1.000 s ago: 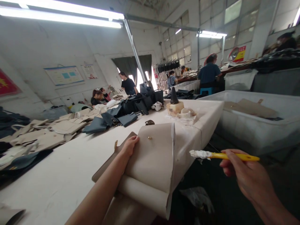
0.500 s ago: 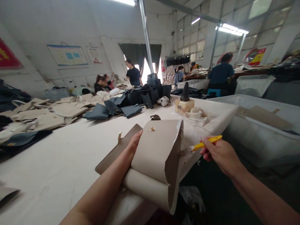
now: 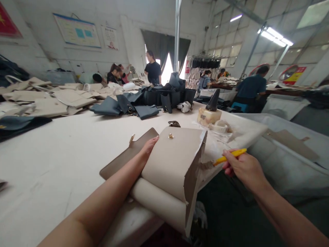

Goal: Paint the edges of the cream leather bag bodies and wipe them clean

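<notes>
A beige bag [image 3: 172,157] with a small gold clasp piece on its front lies at the table's edge, its open side turned to the right. Its darker flap [image 3: 123,156] spreads out to the left. My left hand [image 3: 151,144] grips the bag's left side, with most fingers hidden behind the panel. In my right hand [image 3: 239,166] is a yellow-handled brush [image 3: 230,157], held between thumb and fingers. The bristles are at the bag's right side edge, where a whitish strip runs along the upper part; whether they touch, I cannot tell.
A block-shaped container with a black cone [image 3: 212,100] and a tape roll [image 3: 220,127] stand on the white table [image 3: 77,151]. Dark blue bag pieces [image 3: 146,111] and beige pieces [image 3: 51,103] are piled behind. A plastic bin [image 3: 288,151] stands at right; several people are farther back.
The view has shifted, so the background sits differently. The brush stays by the bag's right edge, its bristles slightly lower along it. Both hands keep their holds.
</notes>
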Demonstrator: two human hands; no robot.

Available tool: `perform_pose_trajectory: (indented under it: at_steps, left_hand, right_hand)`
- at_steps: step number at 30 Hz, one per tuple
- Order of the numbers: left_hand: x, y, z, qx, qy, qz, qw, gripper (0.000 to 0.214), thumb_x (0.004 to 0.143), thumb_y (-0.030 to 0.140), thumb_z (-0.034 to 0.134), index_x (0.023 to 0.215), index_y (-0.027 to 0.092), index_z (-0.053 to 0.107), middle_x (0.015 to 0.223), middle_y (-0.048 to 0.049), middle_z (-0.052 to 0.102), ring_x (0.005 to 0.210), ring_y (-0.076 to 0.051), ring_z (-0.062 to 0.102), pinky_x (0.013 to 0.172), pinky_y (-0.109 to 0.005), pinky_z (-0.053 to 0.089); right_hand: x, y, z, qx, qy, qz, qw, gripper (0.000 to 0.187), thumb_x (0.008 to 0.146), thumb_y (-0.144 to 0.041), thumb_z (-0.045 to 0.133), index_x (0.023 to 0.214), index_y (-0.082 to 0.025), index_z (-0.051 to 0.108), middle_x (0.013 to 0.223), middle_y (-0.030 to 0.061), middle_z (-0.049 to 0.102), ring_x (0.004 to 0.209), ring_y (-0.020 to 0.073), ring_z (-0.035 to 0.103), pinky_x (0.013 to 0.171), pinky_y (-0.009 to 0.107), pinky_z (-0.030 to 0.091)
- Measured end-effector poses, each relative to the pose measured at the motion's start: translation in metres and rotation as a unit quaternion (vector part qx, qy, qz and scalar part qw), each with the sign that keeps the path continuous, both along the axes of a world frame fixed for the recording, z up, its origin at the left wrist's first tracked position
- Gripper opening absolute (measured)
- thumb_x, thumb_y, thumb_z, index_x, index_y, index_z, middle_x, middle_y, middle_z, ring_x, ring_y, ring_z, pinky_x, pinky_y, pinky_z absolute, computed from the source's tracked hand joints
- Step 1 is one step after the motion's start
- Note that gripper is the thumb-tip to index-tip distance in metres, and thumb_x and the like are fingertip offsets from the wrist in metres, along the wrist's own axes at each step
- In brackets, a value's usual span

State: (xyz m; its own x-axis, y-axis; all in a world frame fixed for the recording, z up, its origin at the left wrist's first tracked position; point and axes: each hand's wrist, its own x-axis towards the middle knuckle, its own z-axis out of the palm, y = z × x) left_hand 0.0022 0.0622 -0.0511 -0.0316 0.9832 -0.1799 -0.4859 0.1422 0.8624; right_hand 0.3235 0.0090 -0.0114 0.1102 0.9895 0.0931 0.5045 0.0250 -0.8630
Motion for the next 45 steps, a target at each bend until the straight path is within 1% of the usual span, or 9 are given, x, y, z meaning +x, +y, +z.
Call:
perform_pose_trajectory:
  at_steps: [7, 12, 21, 24, 29, 34, 37, 40, 45]
  left_hand:
    - [0.000, 0.001, -0.001, -0.030, -0.023, 0.007, 0.999, 0.015, 0.089, 0.017, 0.056, 0.087, 0.008, 0.068, 0.060, -0.0037, 0.067, 0.047, -0.012, 0.060, 0.056, -0.024, 0.050]
    - [0.001, 0.002, -0.001, -0.036, -0.019, 0.017, 0.999, 0.023, 0.090, 0.018, 0.054, 0.107, 0.006, 0.065, 0.069, -0.0053, 0.071, 0.054, -0.014, 0.064, 0.065, -0.027, 0.053]
    - [0.001, -0.007, 0.006, -0.086, -0.036, -0.024, 0.995, 0.046, 0.089, 0.048, 0.050, 0.104, 0.008, 0.066, 0.066, -0.0083, 0.071, 0.052, -0.018, 0.066, 0.063, -0.029, 0.054]
    - [-0.001, -0.007, 0.011, -0.106, -0.039, -0.065, 0.992, 0.045, 0.088, 0.047, 0.052, 0.106, 0.008, 0.065, 0.069, -0.0093, 0.072, 0.055, -0.020, 0.068, 0.065, -0.031, 0.055]
    - [0.002, 0.015, 0.042, 0.003, -0.068, -0.080, 0.994, 0.030, 0.090, 0.027, 0.054, 0.112, 0.011, 0.064, 0.077, -0.0079, 0.074, 0.068, -0.021, 0.070, 0.076, -0.032, 0.054]
    - [0.013, 0.044, 0.098, 0.140, -0.071, -0.096, 0.983, 0.033, 0.087, 0.033, 0.058, 0.113, 0.014, 0.065, 0.080, -0.0069, 0.074, 0.074, -0.022, 0.070, 0.078, -0.033, 0.053]
    - [0.020, 0.051, 0.113, 0.173, -0.062, -0.101, 0.978, 0.037, 0.087, 0.039, 0.057, 0.114, 0.015, 0.064, 0.080, -0.0070, 0.073, 0.074, -0.022, 0.071, 0.078, -0.034, 0.054]
    - [0.026, 0.047, 0.102, 0.185, -0.058, -0.100, 0.976, 0.039, 0.085, 0.042, 0.059, 0.113, 0.016, 0.064, 0.080, -0.0070, 0.073, 0.076, -0.024, 0.071, 0.077, -0.035, 0.054]
    - [0.032, 0.027, 0.059, 0.156, -0.077, -0.091, 0.981, 0.039, 0.082, 0.038, 0.063, 0.116, 0.018, 0.063, 0.082, -0.0061, 0.074, 0.079, -0.025, 0.071, 0.078, -0.036, 0.055]
  right_hand:
    - [0.002, -0.062, -0.006, -0.056, 0.016, 0.076, 0.995, 0.056, 0.077, -0.072, 0.052, 0.068, -0.017, 0.062, 0.051, 0.0064, 0.062, 0.037, 0.0149, 0.054, 0.036, 0.023, 0.044]
    - [0.005, -0.063, -0.014, -0.029, 0.017, 0.013, 0.999, 0.055, 0.074, -0.071, 0.057, 0.078, -0.016, 0.063, 0.056, 0.0059, 0.064, 0.041, 0.0167, 0.058, 0.039, 0.024, 0.048]
    - [0.006, -0.073, -0.011, -0.066, 0.039, 0.055, 0.996, 0.055, 0.076, -0.069, 0.058, 0.080, -0.015, 0.062, 0.058, 0.0052, 0.063, 0.043, 0.0153, 0.056, 0.041, 0.024, 0.047]
    - [0.009, -0.072, -0.006, -0.068, 0.055, 0.045, 0.995, 0.058, 0.071, -0.072, 0.061, 0.079, -0.015, 0.062, 0.056, 0.0050, 0.062, 0.042, 0.0152, 0.055, 0.038, 0.024, 0.046]
    - [0.021, -0.072, 0.018, 0.009, 0.145, -0.093, 0.985, 0.059, 0.052, -0.070, 0.073, 0.077, -0.018, 0.062, 0.053, 0.0024, 0.060, 0.040, 0.0145, 0.051, 0.034, 0.024, 0.045]
    - [0.038, -0.076, 0.035, 0.043, 0.209, -0.195, 0.957, 0.048, 0.052, -0.061, 0.077, 0.073, -0.021, 0.061, 0.053, 0.0041, 0.059, 0.041, 0.0150, 0.051, 0.034, 0.024, 0.044]
    - [0.047, -0.078, 0.032, 0.054, 0.231, -0.226, 0.945, 0.047, 0.051, -0.058, 0.079, 0.073, -0.021, 0.061, 0.053, 0.0039, 0.059, 0.043, 0.0135, 0.052, 0.035, 0.021, 0.044]
    - [0.051, -0.077, 0.021, 0.050, 0.244, -0.206, 0.946, 0.053, 0.048, -0.062, 0.079, 0.075, -0.020, 0.062, 0.055, 0.0040, 0.061, 0.045, 0.0139, 0.053, 0.036, 0.020, 0.046]
    - [0.045, -0.067, 0.008, 0.030, 0.235, -0.119, 0.964, 0.064, 0.047, -0.067, 0.079, 0.081, -0.016, 0.063, 0.057, 0.0036, 0.063, 0.046, 0.0140, 0.055, 0.038, 0.021, 0.048]
